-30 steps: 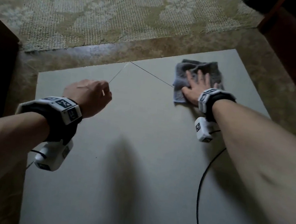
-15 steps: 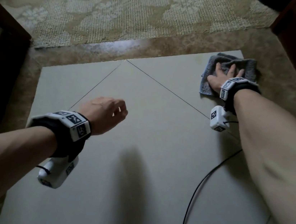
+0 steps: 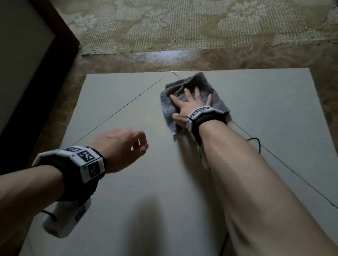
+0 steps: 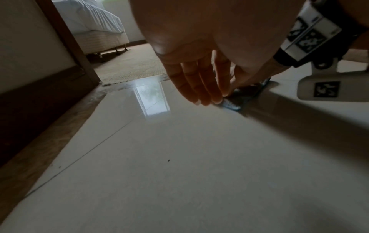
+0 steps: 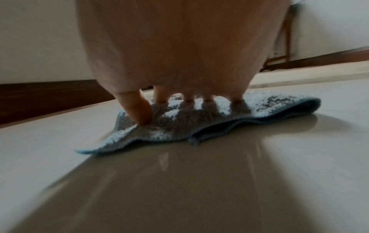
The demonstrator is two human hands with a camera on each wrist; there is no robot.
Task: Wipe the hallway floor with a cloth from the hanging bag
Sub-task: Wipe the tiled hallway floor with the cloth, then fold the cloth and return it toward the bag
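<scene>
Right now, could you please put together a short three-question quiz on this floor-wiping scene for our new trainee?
1. True or false: the right hand presses the grey cloth flat on the tiled floor with spread fingers.
2. Multiple choice: the left hand is A) gripping the cloth, B) holding nothing, its fingers loosely curled, C) flat on the patterned carpet.
3. Fill in: beyond the far edge of the tiles lies a brown border strip, then a patterned ____.

Key: 1 true; 2 B; 3 carpet.
</scene>
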